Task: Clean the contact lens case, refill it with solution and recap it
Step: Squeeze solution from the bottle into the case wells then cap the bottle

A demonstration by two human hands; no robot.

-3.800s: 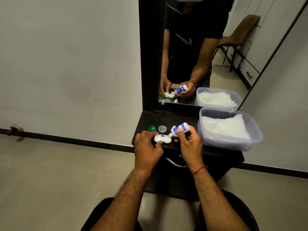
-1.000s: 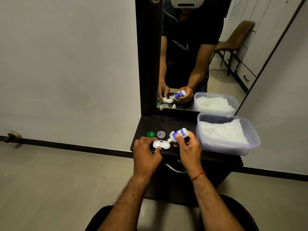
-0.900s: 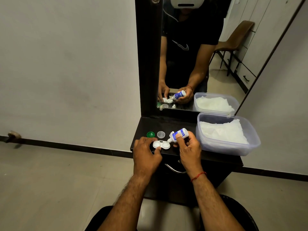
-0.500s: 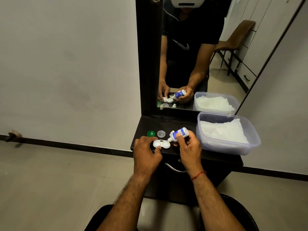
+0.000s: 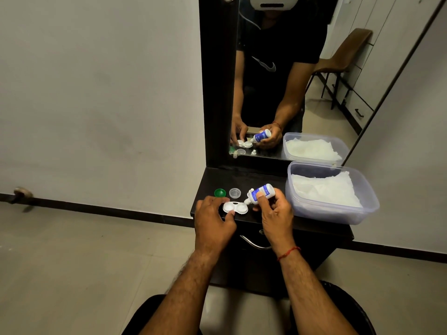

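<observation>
Head view: refilling in hand. Left hand (image 5: 214, 221) pinches the case (image 5: 235, 207) at the cabinet's (image 5: 266, 176) front edge; right hand (image 5: 275, 213) grips the bottle (image 5: 262, 192), nozzle over the right well. Next, I judge: shift nozzle to left well.

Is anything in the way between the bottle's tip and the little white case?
Nothing visible. The bottle, gripped by the right hand, points its tip at the open right cup of the case. The left hand holds only the case's left end. The green cap and clear cap lie behind it.
</observation>
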